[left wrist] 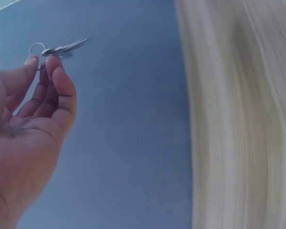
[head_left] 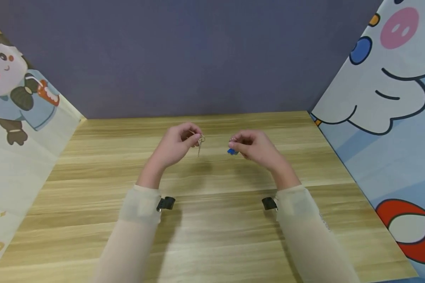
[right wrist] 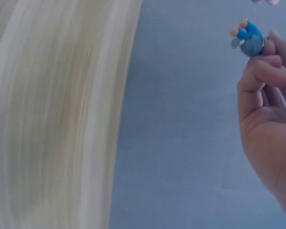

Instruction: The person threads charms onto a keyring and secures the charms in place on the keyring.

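My left hand (head_left: 175, 145) pinches a metal key ring (left wrist: 36, 45) between thumb and fingertips. Keys (left wrist: 70, 47) hang from that ring, pointing down toward the table in the head view. A short way to the right, my right hand (head_left: 257, 148) pinches a small blue figurine charm (right wrist: 251, 42) by its top end. The charm has orange tips and a grey-blue part. In the head view its blue part (head_left: 231, 151) shows below the thumb, with a bit of metal at the fingertips. Both hands are held above the table, apart from each other.
The wood-grain table (head_left: 212, 236) runs back to a dark grey-blue panel (head_left: 198, 59). Cartoon-printed panels stand at the left (head_left: 17, 157) and right (head_left: 375, 157). A black strap piece shows at each light sleeve cuff (head_left: 139, 204).
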A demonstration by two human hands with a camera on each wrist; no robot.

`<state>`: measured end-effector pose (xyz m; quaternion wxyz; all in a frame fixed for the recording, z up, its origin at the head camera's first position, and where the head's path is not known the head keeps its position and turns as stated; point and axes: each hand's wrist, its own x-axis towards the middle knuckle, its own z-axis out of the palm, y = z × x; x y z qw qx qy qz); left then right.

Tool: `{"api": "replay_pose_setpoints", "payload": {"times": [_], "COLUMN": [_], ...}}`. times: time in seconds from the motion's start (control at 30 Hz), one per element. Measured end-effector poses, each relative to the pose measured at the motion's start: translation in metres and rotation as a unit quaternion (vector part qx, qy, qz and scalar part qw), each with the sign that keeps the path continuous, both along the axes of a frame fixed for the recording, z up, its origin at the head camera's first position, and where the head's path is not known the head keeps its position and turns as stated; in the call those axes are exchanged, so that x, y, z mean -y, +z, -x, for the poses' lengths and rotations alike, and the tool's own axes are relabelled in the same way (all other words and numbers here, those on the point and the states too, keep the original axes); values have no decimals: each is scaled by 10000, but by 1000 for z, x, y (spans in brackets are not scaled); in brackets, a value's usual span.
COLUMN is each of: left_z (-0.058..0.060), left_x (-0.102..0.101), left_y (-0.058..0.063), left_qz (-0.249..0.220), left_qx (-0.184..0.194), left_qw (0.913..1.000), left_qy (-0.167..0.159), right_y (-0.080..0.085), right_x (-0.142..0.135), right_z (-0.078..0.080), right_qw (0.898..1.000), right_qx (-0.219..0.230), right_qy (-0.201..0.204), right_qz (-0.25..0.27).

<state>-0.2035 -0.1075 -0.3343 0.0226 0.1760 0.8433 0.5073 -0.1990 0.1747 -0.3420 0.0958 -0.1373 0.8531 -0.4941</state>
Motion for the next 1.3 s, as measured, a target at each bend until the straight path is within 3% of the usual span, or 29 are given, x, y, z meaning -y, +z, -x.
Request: {"api": "replay_pose_setpoints", "payload": {"times": [0.1,0.23,0.5,0.63,1.0,1.3], "left_z": [-9,-19,-33,-35,-36,-37], "left_x": [-6,-10,-15,-18,-24,-26], "left_y": [1,-4,-7,-5,-12,-18], "left_qz": [-144,-343,-747,-854,-953,-1046], "left_qx": [-118,-88,123,72,37,36], "left_qw": [9998,9992,9969,9961,9952,9943], "left_qy": [61,165,201,200,214,210], "right_y": [0,-6,-7,-6,-13,-23], "right_x": [2,3,4,5,5,9], "right_z": [-7,-14,-25,-28,-32,-27], "right_qw": [9995,9992,9951,9927,9909,9961], "right_qx": [-12,-94,-893,-1009,-1217,-820], "right_qy": [-302,-397,404,654,-211,-270], "right_qz": [-78,-22,-144,-113,-525,160]}}
